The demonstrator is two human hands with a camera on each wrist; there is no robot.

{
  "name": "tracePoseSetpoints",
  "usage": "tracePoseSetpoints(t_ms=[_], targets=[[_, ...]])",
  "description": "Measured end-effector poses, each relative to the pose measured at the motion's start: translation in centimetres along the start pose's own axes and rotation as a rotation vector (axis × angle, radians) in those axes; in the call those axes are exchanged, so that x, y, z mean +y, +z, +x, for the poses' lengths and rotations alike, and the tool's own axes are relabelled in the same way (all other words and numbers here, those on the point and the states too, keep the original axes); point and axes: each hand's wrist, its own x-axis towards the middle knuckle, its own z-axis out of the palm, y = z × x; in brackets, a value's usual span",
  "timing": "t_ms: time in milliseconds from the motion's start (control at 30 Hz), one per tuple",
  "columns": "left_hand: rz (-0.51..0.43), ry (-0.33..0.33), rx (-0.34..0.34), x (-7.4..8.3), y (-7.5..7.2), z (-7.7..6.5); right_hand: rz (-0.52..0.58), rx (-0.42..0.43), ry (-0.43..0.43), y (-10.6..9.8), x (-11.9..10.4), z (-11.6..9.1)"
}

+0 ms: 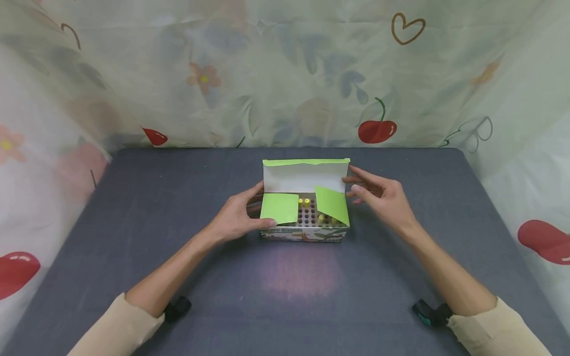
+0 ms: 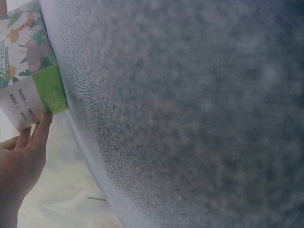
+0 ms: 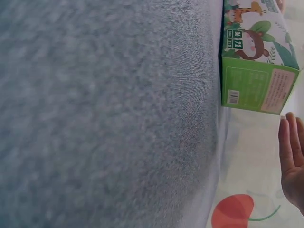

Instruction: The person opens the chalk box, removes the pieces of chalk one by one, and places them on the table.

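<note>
A cardboard box (image 1: 303, 235) with animal pictures on its front and green ends stands on the table, its lid (image 1: 304, 177) raised at the back. Two green side flaps (image 1: 279, 208) lean over a tray of round holes (image 1: 306, 217), where a few yellow-tipped sticks (image 1: 307, 202) show; the flaps hide the rest. My left hand (image 1: 238, 212) grips the box's left end, thumb at the front corner and fingers along the side. Beside the right end is my right hand (image 1: 380, 195), fingers extended and fingertips close to the lid's edge. In the right wrist view its fingers (image 3: 285, 142) look straight.
A dark grey cloth covers the table (image 1: 178, 188). Patterned curtains (image 1: 289, 74) with flowers and cherries hang behind it and at both sides. Each wrist wears a black strap-on device (image 1: 429, 314).
</note>
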Motion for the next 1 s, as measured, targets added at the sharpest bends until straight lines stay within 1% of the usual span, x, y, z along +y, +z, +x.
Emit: tracePoseSetpoints(t_ms=[67,200,267,500,633,733,833,1000], targets=[[-0.002,-0.003,0.007,0.1,0.0,0.0,-0.058,0.000,-0.040,0.1,0.1,0.0],[0.006,-0.012,0.022,0.1,-0.1,0.1,-0.227,-0.019,-0.121,0.4,0.3,0.1],[0.011,-0.007,0.024,0.2,-0.2,0.0,-0.285,-0.031,-0.141,0.5,0.4,0.1],[0.010,0.011,0.006,0.2,-0.1,-0.1,-0.372,-0.081,-0.118,0.5,0.4,-0.3],[0.003,0.021,-0.006,0.0,0.0,-0.1,-0.444,-0.122,-0.130,0.5,0.4,-0.5],[0.014,0.022,-0.017,-0.1,0.0,-0.1,-0.496,-0.151,-0.133,0.4,0.4,-0.7],[0.032,0.005,-0.033,-0.2,0.0,-0.1,-0.534,-0.191,-0.126,0.4,0.4,-0.9],[0.063,-0.004,-0.050,-0.2,0.0,-0.1,-0.558,-0.258,-0.112,0.4,0.6,-1.1]])
